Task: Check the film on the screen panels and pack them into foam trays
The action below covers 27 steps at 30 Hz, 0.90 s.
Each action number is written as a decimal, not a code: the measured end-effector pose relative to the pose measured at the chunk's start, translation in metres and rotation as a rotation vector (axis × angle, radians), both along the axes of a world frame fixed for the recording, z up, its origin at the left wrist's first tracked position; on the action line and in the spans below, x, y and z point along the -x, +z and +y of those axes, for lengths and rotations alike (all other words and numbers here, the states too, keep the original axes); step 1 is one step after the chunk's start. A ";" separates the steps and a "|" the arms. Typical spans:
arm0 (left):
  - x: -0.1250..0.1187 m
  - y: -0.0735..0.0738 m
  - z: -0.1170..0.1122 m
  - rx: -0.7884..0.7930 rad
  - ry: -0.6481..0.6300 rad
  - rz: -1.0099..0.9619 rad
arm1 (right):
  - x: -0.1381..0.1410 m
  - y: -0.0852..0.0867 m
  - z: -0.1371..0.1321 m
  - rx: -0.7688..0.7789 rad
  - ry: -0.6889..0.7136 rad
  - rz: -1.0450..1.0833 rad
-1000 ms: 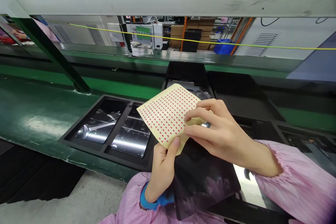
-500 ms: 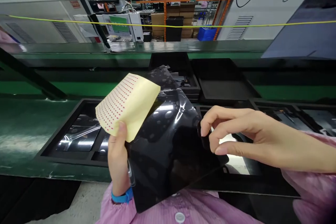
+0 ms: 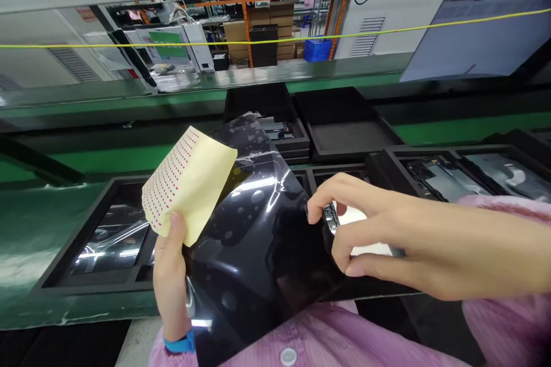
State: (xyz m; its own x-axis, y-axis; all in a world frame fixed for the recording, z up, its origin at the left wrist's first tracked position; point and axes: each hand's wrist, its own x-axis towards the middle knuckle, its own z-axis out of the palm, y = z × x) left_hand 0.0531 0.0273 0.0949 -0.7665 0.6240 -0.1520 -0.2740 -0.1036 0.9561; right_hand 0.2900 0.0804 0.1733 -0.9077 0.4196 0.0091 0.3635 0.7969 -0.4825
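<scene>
The left hand [image 3: 169, 278] pinches the sheet [image 3: 204, 180] at the screen's [image 3: 258, 246] left edge, likely to hold both, while the right hand's [image 3: 387, 229] fingers curl by the right edge, pinching or not, I can't tell.

Right hand [image 3: 383, 229] moves from the red-marked sheet [image 3: 202, 178] to the edge of a black panel [image 3: 262, 246].
A second ago its fingers were on the sheet; they now curl at the panel's right edge. The panel has come up beside the left hand [image 3: 170, 272], and the sheet has turned, showing more blank yellow.
</scene>
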 end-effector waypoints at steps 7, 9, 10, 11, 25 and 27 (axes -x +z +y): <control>-0.006 -0.003 0.005 0.086 -0.021 -0.048 | 0.005 -0.043 -0.002 0.040 -0.285 0.129; -0.002 -0.009 0.007 0.120 -0.026 -0.020 | 0.012 -0.061 0.011 0.265 -0.434 0.257; 0.000 -0.012 0.008 0.118 -0.029 -0.010 | 0.015 -0.071 0.018 0.407 -0.503 0.328; 0.002 -0.014 0.009 0.105 -0.030 -0.004 | 0.018 -0.080 0.025 0.558 -0.555 0.386; 0.015 -0.054 0.014 0.137 -0.135 -0.057 | 0.099 -0.106 0.065 1.439 -0.654 0.809; 0.023 -0.060 0.021 0.024 -0.125 -0.143 | 0.105 -0.098 0.083 1.393 -0.724 0.839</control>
State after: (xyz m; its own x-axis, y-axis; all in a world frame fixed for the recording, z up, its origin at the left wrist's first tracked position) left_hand 0.0303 0.0488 0.0352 -0.6525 0.7079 -0.2705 -0.4170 -0.0373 0.9082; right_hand 0.1853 0.1634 0.0750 -0.4949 0.7959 -0.3489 -0.2528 -0.5160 -0.8185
